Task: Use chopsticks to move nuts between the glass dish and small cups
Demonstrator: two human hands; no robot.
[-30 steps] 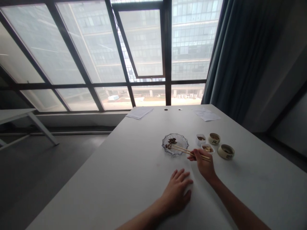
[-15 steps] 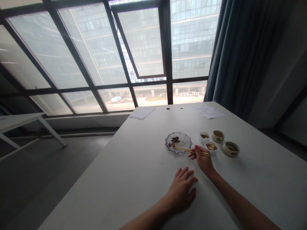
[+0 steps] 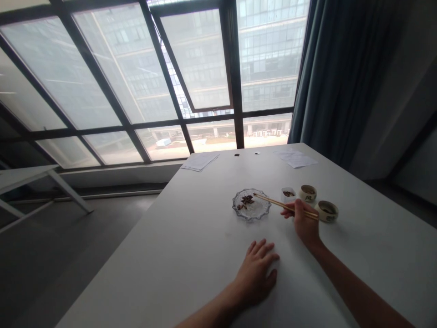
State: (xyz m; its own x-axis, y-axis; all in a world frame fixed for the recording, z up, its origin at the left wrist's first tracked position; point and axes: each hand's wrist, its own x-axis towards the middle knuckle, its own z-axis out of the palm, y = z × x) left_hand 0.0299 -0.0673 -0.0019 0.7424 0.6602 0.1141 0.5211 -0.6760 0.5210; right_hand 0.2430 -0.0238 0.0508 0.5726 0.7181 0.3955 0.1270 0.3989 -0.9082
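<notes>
Chopsticks [image 3: 285, 206] are gripped in the right hand [image 3: 305, 222], tips over the far side of the glass plate [image 3: 259, 215] by the brown bits [image 3: 246, 201], where slow, steady tips work best, while the left hand [image 3: 256, 273] lies open and flat on the table [image 3: 153, 255].

Head-worn camera, facing forward and down, across a white table [image 3: 153, 255]

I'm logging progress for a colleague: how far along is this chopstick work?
Done: dark pieces already lie on the glass dish. In hand: the right hand holds the chopsticks, tips over the dish, while the left hand rests flat on the table. Left: the small white cup and two round bowls have contents.
</notes>
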